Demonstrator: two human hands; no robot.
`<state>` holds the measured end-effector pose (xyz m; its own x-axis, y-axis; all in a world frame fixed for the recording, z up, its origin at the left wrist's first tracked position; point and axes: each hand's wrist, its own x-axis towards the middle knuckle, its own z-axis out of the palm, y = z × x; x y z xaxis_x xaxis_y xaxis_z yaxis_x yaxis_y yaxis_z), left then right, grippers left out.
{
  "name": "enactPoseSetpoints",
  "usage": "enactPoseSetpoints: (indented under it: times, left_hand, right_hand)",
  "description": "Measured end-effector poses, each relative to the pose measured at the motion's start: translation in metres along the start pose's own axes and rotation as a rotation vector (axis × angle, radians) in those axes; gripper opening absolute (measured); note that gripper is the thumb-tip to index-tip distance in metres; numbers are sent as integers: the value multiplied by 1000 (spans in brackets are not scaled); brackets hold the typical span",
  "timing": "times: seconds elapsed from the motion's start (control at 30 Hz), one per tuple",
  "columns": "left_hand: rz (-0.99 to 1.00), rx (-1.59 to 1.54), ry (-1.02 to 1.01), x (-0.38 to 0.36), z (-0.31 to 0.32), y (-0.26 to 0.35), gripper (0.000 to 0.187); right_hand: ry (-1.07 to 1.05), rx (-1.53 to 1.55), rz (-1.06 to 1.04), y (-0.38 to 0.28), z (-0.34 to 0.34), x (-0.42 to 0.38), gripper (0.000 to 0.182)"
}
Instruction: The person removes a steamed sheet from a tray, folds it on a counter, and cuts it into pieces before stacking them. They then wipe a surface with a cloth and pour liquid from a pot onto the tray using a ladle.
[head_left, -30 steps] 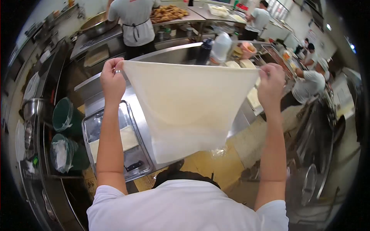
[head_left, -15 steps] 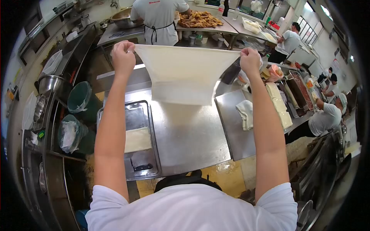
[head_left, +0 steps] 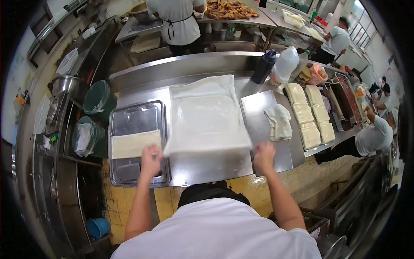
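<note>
A thin, pale sheet of dough (head_left: 207, 116) lies spread on the steel table (head_left: 202, 170), its near edge blurred and flared at both corners. My left hand (head_left: 151, 162) is closed at its near left corner, over the right side of a metal tray (head_left: 113, 172). At the near right corner, my right hand (head_left: 264, 159) is closed too, and the exact grip of both is blurred. In the tray lie a rectangular dough piece (head_left: 133, 144) and a flat dark blade (head_left: 128, 170), partly hidden by my left hand.
Right of the sheet are a steel board (head_left: 254, 108), a crumpled cloth (head_left: 278, 123) and rows of folded dough squares (head_left: 302, 112). A dark bottle (head_left: 264, 67) and a white bottle (head_left: 284, 64) stand behind. Green bins (head_left: 97, 99) are at left. Several co-workers (head_left: 177, 26) stand beyond.
Both hands have come down and toward me from high above the far side of the table. The dough sheet, held up and hanging before, now lies flat on the steel.
</note>
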<state>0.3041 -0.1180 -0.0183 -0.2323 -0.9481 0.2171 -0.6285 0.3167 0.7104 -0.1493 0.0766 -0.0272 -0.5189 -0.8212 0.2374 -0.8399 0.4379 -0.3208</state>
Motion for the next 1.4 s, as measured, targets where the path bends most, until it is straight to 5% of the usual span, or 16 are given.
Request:
enactPoseSetpoints:
  times: [0.07,0.2,0.4,0.5,0.6,0.87,1.03,1.17,1.4]
  left_hand:
    - [-87,20,-129,-57,10,-12,17]
    - [-236,-95,-138,-80,36,23,20]
    - [111,-94,-225,17,111,77,24]
    - [65,-69,-346,70,139,100,32]
    - [198,65,-390,124,181,69,43]
    - [185,392,-440,241,218,24,65]
    - [243,475,-484,281,216,27,64]
    - [282,427,-572,261,226,37,62]
    - [249,731,-476,267,154,-29,62]
  right_hand:
    - [-160,-27,-15,13,16,-56,8]
    - [-107,102,-131,-10,12,-69,10]
    - [-12,269,-284,-81,7,22,19]
    - [-76,394,-276,-96,31,73,22]
    - [-102,370,-260,-103,65,136,27]
    - [-431,103,-210,-132,163,275,55]
    - [-534,-65,-85,-151,207,308,71]
    - [-751,194,-207,-191,195,277,73]
    - [-561,-420,-223,-74,160,295,68]
